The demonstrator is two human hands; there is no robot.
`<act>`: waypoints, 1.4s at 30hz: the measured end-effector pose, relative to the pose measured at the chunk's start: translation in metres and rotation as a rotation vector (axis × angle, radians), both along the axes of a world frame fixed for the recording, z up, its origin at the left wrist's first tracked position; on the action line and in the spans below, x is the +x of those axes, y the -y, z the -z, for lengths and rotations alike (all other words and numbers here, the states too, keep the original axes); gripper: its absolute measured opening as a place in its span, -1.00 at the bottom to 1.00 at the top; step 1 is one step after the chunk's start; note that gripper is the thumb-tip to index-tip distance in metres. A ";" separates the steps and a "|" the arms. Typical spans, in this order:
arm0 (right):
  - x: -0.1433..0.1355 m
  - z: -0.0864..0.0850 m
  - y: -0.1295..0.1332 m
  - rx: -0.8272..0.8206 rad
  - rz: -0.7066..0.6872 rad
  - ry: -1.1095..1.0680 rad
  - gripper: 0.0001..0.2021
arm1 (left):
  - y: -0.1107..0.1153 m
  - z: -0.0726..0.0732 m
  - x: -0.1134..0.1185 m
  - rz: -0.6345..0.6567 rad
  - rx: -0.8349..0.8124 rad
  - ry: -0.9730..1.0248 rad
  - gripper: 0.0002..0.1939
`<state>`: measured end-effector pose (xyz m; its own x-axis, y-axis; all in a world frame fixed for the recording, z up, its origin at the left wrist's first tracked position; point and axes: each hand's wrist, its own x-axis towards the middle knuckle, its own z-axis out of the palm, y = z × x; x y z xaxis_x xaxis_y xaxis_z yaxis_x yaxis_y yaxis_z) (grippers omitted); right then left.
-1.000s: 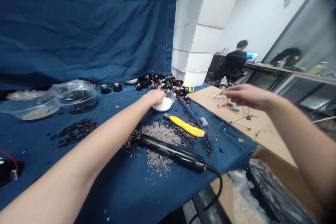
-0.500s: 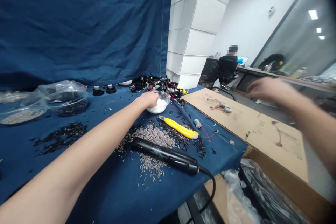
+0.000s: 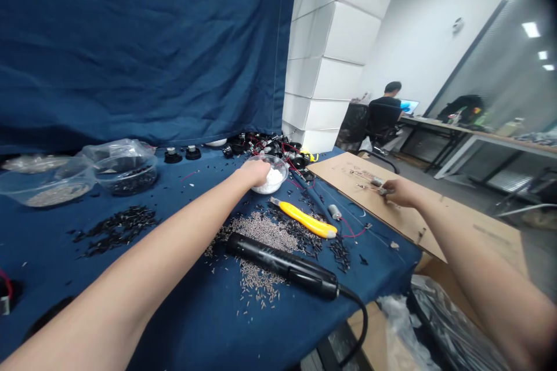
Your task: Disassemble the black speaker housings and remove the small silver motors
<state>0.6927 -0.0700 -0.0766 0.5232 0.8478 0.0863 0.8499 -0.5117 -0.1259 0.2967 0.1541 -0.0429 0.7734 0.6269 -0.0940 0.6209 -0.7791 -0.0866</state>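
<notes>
My left hand [image 3: 256, 174] is closed at the left rim of a clear plastic bowl [image 3: 282, 173] with white material [image 3: 274, 179] in it; its fingertips are partly hidden. Over the cardboard, my right hand [image 3: 402, 192] has its fingers pinched on a small silver motor [image 3: 382, 191] with thin wires. A second motor [image 3: 376, 181] lies right beside it. In front of the bowl are a yellow utility knife [image 3: 307, 219], a corded black electric screwdriver [image 3: 282, 265] and a spread of small silver screws [image 3: 261, 232]. One more motor [image 3: 335, 212] with red wire rests on the blue cloth.
Black screws [image 3: 115, 229] lie in a pile at left, near plastic tubs [image 3: 126, 177] of small parts. Wired black parts [image 3: 261, 145] are heaped behind the bowl, by stacked white boxes [image 3: 343, 69]. Plastic bags [image 3: 448, 324] fill a carton below the cardboard [image 3: 474, 226]. A person [image 3: 385, 110] sits far off.
My right hand has come down and left from above the floor onto the motors on the cardboard. My left hand stays at the bowl. The view has shifted slightly.
</notes>
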 end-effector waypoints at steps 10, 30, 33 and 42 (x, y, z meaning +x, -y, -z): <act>-0.056 -0.017 0.004 -0.095 -0.235 -0.208 -0.64 | 0.002 -0.002 -0.001 -0.006 -0.016 -0.012 -0.68; -0.118 -0.017 0.010 -0.071 -0.374 -0.316 -0.54 | 0.000 0.002 -0.004 0.006 -0.019 0.028 -0.68; -0.119 -0.018 0.011 -0.046 -0.330 -0.268 -0.61 | -0.001 0.002 -0.004 0.003 -0.022 0.025 -0.68; -0.112 -0.022 0.004 0.034 -0.167 -0.263 -0.54 | 0.000 0.000 -0.003 -0.009 -0.020 0.000 -0.69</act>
<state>0.5804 -0.0736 -0.0548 0.3855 0.9227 -0.0036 0.8578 -0.3598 -0.3671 0.2933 0.1544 -0.0434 0.7676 0.6320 -0.1067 0.6281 -0.7748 -0.0714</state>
